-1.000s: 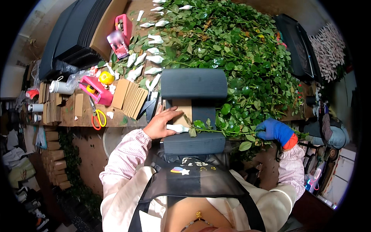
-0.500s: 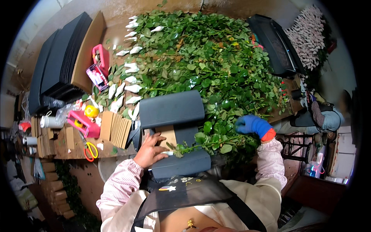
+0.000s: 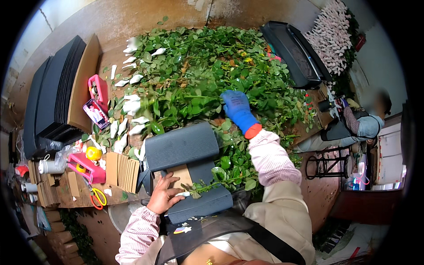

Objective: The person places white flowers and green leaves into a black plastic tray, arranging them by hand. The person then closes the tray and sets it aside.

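Observation:
My left hand (image 3: 162,194), bare, lies with fingers spread on a tan cardboard piece (image 3: 180,173) set in a dark grey corrugated sheet (image 3: 182,145). Its thumb touches the white-sleeved head of a rose (image 3: 183,194), whose leafy stem (image 3: 218,182) stretches right across the sheet. The sheet's far and near ends curl up as rolls. Over the heap of leafy rose stems (image 3: 190,75), my right hand (image 3: 237,108) in a blue glove has its fingers curled around a stem that runs left, its leaves blurred. The fingertips are partly hidden.
Left stand dark sheets (image 3: 57,84), pink tape dispensers (image 3: 88,168), a phone (image 3: 96,113), cardboard pieces (image 3: 123,171) and yellow-handled scissors (image 3: 98,198). A black case (image 3: 293,55) lies at the far right. Beyond the table's right end is another person (image 3: 360,123).
My right hand has moved left and away from me, from the heap's near right edge to its middle. The left hand stays on the cardboard. The whole view has shifted somewhat.

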`<state>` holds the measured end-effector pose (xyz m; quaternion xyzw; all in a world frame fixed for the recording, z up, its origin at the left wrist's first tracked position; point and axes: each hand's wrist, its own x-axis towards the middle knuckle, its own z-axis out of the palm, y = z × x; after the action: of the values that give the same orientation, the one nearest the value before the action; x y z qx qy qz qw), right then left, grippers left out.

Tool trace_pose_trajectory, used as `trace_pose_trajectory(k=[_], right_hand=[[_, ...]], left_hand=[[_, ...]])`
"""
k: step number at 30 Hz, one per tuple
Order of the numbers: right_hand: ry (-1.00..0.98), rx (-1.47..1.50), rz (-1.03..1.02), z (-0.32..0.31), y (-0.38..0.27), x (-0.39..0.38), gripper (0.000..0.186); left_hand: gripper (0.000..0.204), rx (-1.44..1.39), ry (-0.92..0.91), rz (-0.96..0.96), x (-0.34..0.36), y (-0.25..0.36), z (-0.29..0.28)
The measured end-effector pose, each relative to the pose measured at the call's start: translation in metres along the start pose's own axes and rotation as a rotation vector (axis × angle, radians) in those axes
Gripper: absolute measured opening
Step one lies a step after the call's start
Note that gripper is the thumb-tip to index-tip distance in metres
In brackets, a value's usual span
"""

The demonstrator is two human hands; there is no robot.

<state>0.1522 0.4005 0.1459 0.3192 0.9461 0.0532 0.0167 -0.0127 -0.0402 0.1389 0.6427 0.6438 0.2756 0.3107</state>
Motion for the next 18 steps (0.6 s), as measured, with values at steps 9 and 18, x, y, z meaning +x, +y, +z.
trace_pose_trajectory(k=[9,18], right_hand=[[0.487,0.2,0.107,-0.112,0.07,-0.078,0.04],[0.523,0.57,-0.171,-0.102,-0.036,-0.141,0.047]], left_hand=[[0.029,-0.023,0.02,0.045,-0.001,-0.006,0.002],[0.03,0.017,0.047,0.063,-0.007,-0.007,0.005]])
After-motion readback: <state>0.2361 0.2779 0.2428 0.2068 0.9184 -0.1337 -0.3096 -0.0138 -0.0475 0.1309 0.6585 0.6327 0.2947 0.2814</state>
